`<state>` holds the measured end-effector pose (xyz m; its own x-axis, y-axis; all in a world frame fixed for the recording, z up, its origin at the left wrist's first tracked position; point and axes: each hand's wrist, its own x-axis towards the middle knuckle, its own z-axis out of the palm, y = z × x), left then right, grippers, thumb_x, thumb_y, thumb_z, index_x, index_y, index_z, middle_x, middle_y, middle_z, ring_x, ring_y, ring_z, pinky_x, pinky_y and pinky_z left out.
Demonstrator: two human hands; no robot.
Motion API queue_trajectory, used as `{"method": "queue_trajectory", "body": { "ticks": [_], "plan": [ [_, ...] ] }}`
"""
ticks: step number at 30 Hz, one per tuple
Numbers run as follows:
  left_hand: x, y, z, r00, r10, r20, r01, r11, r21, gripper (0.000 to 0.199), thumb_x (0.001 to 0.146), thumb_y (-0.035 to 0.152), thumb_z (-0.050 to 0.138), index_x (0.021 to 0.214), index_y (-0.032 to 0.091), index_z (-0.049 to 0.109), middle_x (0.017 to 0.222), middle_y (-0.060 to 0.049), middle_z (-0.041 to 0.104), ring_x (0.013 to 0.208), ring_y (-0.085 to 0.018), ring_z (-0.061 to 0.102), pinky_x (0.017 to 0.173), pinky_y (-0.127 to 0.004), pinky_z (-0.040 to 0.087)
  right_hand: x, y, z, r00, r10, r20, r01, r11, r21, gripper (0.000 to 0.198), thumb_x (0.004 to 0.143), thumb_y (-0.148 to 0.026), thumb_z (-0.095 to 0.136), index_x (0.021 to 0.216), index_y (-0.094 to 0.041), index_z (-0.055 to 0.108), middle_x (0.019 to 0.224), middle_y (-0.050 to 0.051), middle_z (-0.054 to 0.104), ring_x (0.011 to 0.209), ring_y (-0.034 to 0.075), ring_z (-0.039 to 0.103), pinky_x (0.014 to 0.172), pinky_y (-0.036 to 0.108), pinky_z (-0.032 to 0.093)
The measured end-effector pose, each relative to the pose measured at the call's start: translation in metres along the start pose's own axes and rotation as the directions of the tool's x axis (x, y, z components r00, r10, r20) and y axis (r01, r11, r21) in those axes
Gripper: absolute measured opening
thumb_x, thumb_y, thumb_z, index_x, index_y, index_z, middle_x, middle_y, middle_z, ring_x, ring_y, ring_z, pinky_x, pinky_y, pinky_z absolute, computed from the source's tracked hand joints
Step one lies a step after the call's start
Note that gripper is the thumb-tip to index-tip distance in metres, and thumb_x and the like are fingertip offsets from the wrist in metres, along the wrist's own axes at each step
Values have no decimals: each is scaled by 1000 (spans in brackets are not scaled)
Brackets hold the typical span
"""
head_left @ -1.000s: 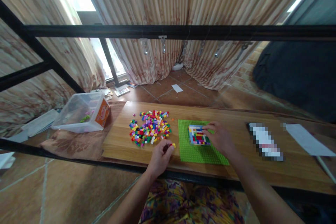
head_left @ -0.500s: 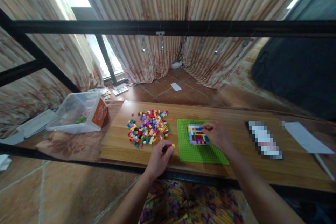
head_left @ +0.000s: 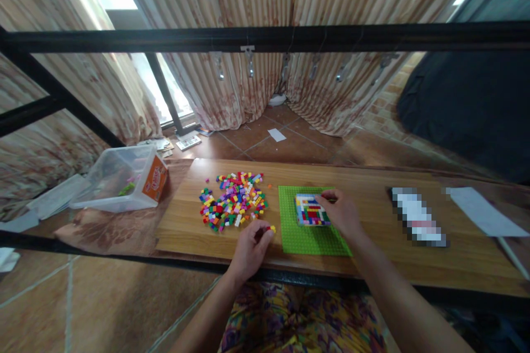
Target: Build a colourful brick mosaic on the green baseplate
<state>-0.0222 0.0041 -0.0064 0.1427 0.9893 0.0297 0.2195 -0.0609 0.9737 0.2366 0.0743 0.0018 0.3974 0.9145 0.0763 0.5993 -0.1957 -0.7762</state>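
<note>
My left hand (head_left: 253,245) is closed near the table's front edge, pinching small red and yellow toy bricks (head_left: 271,228) between thumb and fingers. To its right lies a green baseplate (head_left: 317,242), which carries a low, many-coloured brick structure (head_left: 308,211). My right hand (head_left: 342,210) reaches over the plate, its fingers pinched together at the upper right part of that structure. Whatever its fingertips hold is too small to make out. A loose pile of mixed bricks (head_left: 234,201) spreads over the table behind my left hand.
On the left stands a clear plastic box (head_left: 99,190) with an orange label and a few pieces inside. A blurred-out phone-like object (head_left: 418,218) and a white paper (head_left: 484,209) lie on the right. A black metal bar (head_left: 265,38) crosses above the wooden table (head_left: 182,226).
The whole view has shifted slightly. My right hand stays at the structure's upper right with only a small change of finger pose. My left hand keeps its bricks in the same place.
</note>
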Motion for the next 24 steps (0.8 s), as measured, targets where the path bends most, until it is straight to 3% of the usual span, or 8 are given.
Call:
{"method": "queue_trajectory", "body": {
  "ticks": [10, 17, 21, 24],
  "plan": [
    [1, -4, 1, 1000, 11, -1, -11, 1000, 4, 22, 90, 38, 57, 83, 17, 61, 72, 0, 54, 67, -13, 48, 64, -24, 40, 1, 11, 8, 999, -5, -35, 8, 998, 69, 35, 69, -50, 66, 83, -17, 65, 81, 9, 72, 72, 21, 65, 70, 35, 50],
    [0, -7, 2, 1000, -15, -17, 14, 994, -107, 22, 88, 38, 59, 85, 17, 60, 72, 1, 53, 66, -12, 48, 63, -23, 40, -8, 2, 2, 1000, 4, -15, -3, 997, 71, 38, 73, -51, 63, 88, -16, 66, 87, 11, 72, 75, 22, 65, 74, 38, 50],
    [-1, -9, 2, 999, -42, -15, 39, 986, -163, 22, 88, 39, 59, 87, 17, 60, 70, 1, 53, 64, -12, 47, 60, -23, 40, -35, -14, -1, 985, -136, -102, 137, 991, 1, 38, 85, -50, 52, 96, -17, 67, 94, 12, 71, 79, 22, 63, 76, 38, 49],
    [-1, -10, 2, 998, -61, -1, 60, 980, -189, 24, 87, 40, 60, 88, 17, 60, 69, 1, 53, 62, -11, 47, 58, -22, 39, -60, -34, 0, 945, -326, -24, 327, 944, 53, 33, 90, -45, 49, 95, -19, 68, 99, 11, 70, 89, 22, 64, 83, 37, 49]
  ]
}}
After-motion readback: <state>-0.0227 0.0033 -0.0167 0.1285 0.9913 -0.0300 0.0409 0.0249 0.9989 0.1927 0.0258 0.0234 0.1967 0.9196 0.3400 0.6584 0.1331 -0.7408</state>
